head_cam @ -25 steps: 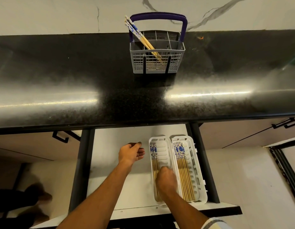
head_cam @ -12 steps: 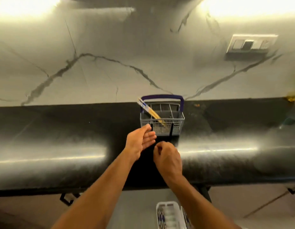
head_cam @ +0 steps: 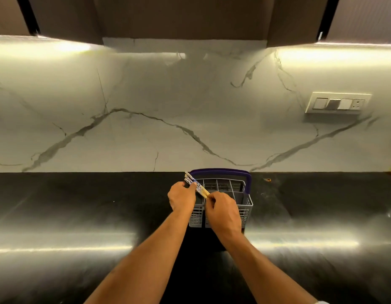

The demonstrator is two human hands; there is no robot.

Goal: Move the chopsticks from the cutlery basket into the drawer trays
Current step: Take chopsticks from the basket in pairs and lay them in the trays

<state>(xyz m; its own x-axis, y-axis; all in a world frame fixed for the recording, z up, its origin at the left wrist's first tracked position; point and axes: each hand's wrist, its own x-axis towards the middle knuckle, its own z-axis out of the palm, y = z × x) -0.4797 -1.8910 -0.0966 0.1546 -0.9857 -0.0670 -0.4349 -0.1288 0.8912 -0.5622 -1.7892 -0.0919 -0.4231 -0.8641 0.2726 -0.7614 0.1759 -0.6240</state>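
Note:
A grey cutlery basket [head_cam: 245, 207] with a purple handle stands on the black counter near the marble wall. A few wooden chopsticks [head_cam: 196, 185] with blue-and-white patterned tops lean out of its left compartment, tops pointing up and left. My left hand [head_cam: 182, 197] touches their patterned upper part with its fingertips. My right hand [head_cam: 223, 211] pinches the wooden shafts just below, in front of the basket. The drawer and its trays are out of view.
The glossy black counter [head_cam: 80, 216] runs the full width, with bright light streaks. A white marble backsplash [head_cam: 168, 119] rises behind the basket, with a switch panel [head_cam: 338, 103] at the right. Dark upper cabinets [head_cam: 183, 16] hang above.
Both hands left the drawer trays, rose to the counter and reached the basket. They now hold the chopsticks. The view tilted up, so the drawer dropped out of sight.

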